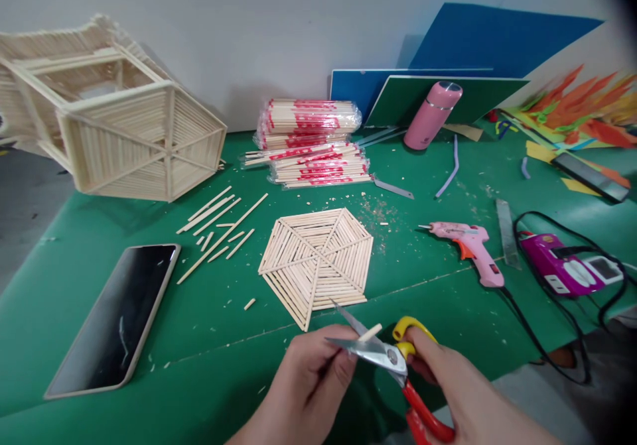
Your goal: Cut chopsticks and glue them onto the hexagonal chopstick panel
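Currently a short stick [371, 332] is pinched btwn thumb & fingers of the left hand [318, 375], closed on it w/ one end poking out, prob. so it's held steady by the blades. Scissors [392, 359] are gripped by the right hand [442, 365], fingers curled round the handles; blades are parted, stick seen at the gap, tho contact can't be told. The hex. panel [318, 256] is laid flat just past the blade tips, presumably for reach & view. Loose sticks [222, 238] are strewn to its left, phone [117, 319] set nearer the L edge; glue gun [472, 246] is placed on the R, likely for easy reach. At lower R, the green table's [213, 392] near edge is crossed by the R forearm. Fwd. movement is limited by the panel; more room is offered sideways, btwn panel & glue gun.
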A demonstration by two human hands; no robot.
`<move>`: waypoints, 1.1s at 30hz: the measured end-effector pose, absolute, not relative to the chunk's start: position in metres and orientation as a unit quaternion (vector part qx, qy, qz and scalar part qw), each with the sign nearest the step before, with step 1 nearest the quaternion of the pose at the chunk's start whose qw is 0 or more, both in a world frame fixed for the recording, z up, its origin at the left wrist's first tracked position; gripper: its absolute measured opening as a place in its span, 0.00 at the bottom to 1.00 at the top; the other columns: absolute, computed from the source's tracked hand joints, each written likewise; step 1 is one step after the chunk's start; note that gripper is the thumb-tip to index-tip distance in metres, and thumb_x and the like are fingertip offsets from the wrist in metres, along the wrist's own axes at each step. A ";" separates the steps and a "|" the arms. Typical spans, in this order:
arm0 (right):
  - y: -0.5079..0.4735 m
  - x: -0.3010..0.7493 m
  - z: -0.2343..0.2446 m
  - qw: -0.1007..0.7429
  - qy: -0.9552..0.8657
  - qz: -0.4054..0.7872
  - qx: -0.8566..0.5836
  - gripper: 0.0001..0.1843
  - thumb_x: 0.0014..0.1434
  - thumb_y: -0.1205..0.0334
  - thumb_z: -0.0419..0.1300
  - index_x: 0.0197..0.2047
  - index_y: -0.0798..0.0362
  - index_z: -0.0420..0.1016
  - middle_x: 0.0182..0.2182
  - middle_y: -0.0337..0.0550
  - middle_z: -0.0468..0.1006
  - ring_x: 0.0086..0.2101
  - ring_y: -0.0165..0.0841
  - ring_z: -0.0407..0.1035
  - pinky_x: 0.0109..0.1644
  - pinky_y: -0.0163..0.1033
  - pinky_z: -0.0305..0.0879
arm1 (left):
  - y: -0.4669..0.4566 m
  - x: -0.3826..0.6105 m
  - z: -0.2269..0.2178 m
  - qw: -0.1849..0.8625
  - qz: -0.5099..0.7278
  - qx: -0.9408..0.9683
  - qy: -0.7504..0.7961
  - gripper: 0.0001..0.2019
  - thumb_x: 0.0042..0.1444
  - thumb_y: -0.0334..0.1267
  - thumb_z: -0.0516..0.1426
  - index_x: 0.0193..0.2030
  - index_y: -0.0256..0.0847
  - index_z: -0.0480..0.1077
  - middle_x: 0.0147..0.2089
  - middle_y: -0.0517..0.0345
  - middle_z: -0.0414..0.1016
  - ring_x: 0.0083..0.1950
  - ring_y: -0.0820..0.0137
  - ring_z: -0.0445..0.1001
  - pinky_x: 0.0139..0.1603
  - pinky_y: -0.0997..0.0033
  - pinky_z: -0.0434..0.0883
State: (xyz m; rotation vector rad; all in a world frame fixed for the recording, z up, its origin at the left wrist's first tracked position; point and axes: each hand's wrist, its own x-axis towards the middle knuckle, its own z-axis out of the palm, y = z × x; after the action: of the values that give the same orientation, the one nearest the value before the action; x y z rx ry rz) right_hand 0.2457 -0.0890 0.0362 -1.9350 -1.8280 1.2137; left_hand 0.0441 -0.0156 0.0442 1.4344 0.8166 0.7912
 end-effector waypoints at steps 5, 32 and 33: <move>-0.076 0.239 0.048 0.103 -0.630 0.412 -0.650 0.35 0.42 0.64 0.60 0.55 0.52 0.58 0.42 0.49 0.74 0.39 0.40 0.71 0.36 0.34 0.70 | -0.018 0.042 0.035 0.468 0.428 0.707 0.312 0.17 0.51 0.23 0.52 0.45 0.46 0.66 0.38 0.59 0.74 0.37 0.73 0.72 0.39 0.78 0.69; -0.063 0.244 0.048 0.099 -0.643 0.434 -0.623 0.14 0.60 0.58 0.52 0.48 0.53 0.66 0.46 0.45 0.69 0.41 0.34 0.67 0.43 0.44 0.66 | -0.023 0.041 0.035 0.524 0.459 0.612 0.374 0.12 0.53 0.29 0.55 0.42 0.50 0.69 0.36 0.64 0.74 0.35 0.76 0.72 0.37 0.82 0.67; -0.063 0.243 0.048 0.099 -0.646 0.433 -0.621 0.14 0.60 0.59 0.51 0.48 0.53 0.66 0.47 0.44 0.68 0.41 0.33 0.67 0.43 0.44 0.66 | -0.024 0.040 0.035 0.540 0.459 0.592 0.383 0.11 0.53 0.31 0.56 0.42 0.52 0.69 0.36 0.65 0.74 0.35 0.77 0.72 0.36 0.83 0.67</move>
State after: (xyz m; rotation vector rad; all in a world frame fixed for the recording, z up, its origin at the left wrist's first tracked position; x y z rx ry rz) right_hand 0.2432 -0.0627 0.0475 -1.8371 -1.9095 1.2799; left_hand 0.0403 -0.0241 0.0348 1.4068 0.9111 1.0918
